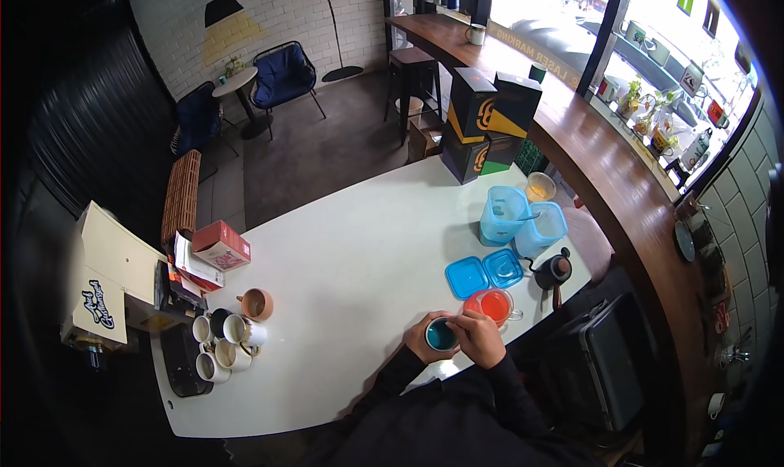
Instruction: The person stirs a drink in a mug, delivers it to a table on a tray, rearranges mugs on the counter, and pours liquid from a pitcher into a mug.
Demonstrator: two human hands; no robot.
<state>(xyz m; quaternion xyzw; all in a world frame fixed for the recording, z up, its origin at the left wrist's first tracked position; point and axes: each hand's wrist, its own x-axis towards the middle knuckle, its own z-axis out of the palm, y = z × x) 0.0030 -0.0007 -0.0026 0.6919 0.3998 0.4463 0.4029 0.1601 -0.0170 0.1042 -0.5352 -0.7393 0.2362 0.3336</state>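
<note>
Near the table's front edge, my left hand (418, 341) is wrapped round a small cup (442, 336) with a teal inside. My right hand (483, 338) is closed at the cup's right rim, its fingers pinched together; what they hold, if anything, I cannot make out. Just behind that hand stands a clear glass mug (495, 305) of red-orange liquid. Two blue lids (467, 278) lie flat on the table beyond it. Two translucent blue containers (504, 214) stand behind the lids, and a spoon handle shows at them. To the right is a dark kettle (554, 271) with a wooden handle.
The white table (343, 246) carries several mugs (233, 330), a terracotta cup (257, 304) and a red box (221, 245) at left. Stacked black boxes (482, 124) stand at its far corner, near a tub with orange contents (540, 187). A wooden counter (588, 152) curves along the right.
</note>
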